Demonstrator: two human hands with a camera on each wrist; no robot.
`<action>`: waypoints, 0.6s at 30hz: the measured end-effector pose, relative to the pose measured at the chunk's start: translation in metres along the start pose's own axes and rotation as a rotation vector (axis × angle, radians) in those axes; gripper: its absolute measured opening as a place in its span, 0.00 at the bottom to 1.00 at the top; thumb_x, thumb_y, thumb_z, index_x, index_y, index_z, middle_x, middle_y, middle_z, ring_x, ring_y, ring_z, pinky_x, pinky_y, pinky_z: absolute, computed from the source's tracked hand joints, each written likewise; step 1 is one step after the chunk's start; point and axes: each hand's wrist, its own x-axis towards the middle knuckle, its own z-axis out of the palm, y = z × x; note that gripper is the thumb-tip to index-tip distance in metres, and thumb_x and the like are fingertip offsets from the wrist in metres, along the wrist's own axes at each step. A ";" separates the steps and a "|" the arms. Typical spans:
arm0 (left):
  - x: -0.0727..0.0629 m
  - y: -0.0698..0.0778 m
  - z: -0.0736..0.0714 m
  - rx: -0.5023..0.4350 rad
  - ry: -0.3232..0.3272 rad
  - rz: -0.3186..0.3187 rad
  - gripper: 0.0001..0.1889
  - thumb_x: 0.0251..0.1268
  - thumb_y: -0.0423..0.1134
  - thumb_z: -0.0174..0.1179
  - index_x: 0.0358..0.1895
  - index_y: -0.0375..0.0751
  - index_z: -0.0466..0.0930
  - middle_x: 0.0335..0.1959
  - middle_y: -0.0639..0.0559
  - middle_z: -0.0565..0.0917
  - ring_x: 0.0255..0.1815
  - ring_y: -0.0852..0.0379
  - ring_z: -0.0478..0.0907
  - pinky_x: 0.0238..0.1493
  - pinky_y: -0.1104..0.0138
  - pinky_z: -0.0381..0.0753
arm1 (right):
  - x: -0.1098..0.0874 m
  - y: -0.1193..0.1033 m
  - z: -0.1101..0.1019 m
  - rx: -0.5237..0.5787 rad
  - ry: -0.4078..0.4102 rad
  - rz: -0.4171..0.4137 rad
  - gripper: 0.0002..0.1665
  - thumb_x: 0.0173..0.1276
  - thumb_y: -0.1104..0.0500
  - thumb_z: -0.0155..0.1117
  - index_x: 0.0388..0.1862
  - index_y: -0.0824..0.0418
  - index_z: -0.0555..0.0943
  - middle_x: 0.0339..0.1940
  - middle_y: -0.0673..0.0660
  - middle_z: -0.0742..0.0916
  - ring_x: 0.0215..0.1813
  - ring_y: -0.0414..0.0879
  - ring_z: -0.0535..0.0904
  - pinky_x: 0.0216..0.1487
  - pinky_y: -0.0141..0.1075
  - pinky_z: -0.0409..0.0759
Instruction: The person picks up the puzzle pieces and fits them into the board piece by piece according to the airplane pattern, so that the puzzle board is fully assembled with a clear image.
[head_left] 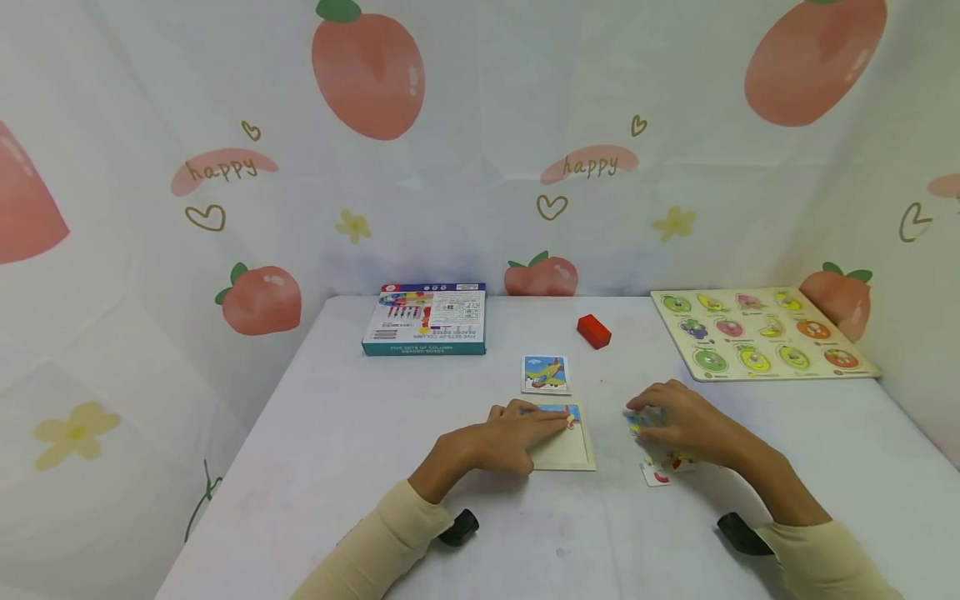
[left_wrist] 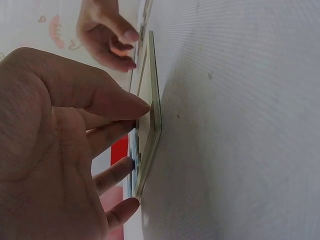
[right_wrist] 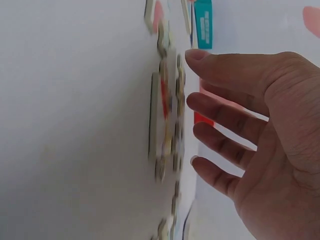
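Observation:
A shallow wooden puzzle tray [head_left: 564,454] lies in the middle of the table, a strip of blue and pink puzzle pieces [head_left: 576,413] along its far side. My left hand [head_left: 517,437] rests over the tray's left part, index finger stretched across the pieces. In the left wrist view, the thumb [left_wrist: 127,102] and fingertips touch the tray. To the right, my right hand [head_left: 678,423] hovers over loose jigsaw pieces [head_left: 655,474], partly hiding them. In the right wrist view, its fingers [right_wrist: 220,110] are spread and relaxed above blurred pieces [right_wrist: 160,117], gripping none.
Just beyond the tray lies a picture card [head_left: 546,374] with a yellow plane. A red block [head_left: 594,332] sits farther back. A flat boxed set [head_left: 425,321] lies back left, and a fruit puzzle board [head_left: 761,333] back right. A patterned cloth hangs behind the table.

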 end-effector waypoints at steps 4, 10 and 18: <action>-0.002 0.002 -0.002 -0.007 0.001 0.001 0.48 0.60 0.31 0.62 0.85 0.65 0.59 0.85 0.74 0.56 0.83 0.48 0.53 0.73 0.53 0.61 | -0.006 0.006 -0.002 0.000 0.009 0.002 0.22 0.64 0.50 0.79 0.55 0.56 0.89 0.54 0.51 0.90 0.55 0.50 0.78 0.56 0.50 0.78; -0.002 0.002 -0.003 -0.017 0.001 -0.001 0.48 0.59 0.31 0.62 0.85 0.64 0.60 0.85 0.73 0.57 0.82 0.48 0.53 0.72 0.53 0.61 | -0.011 0.012 -0.002 -0.020 0.039 0.000 0.19 0.63 0.50 0.81 0.51 0.55 0.91 0.50 0.50 0.90 0.54 0.50 0.77 0.53 0.47 0.77; -0.002 0.001 -0.002 -0.018 0.002 -0.004 0.47 0.60 0.32 0.62 0.85 0.65 0.60 0.85 0.73 0.57 0.82 0.48 0.53 0.72 0.54 0.61 | -0.010 0.015 0.001 -0.048 0.060 -0.008 0.15 0.62 0.51 0.81 0.46 0.54 0.93 0.46 0.47 0.88 0.52 0.49 0.75 0.51 0.45 0.75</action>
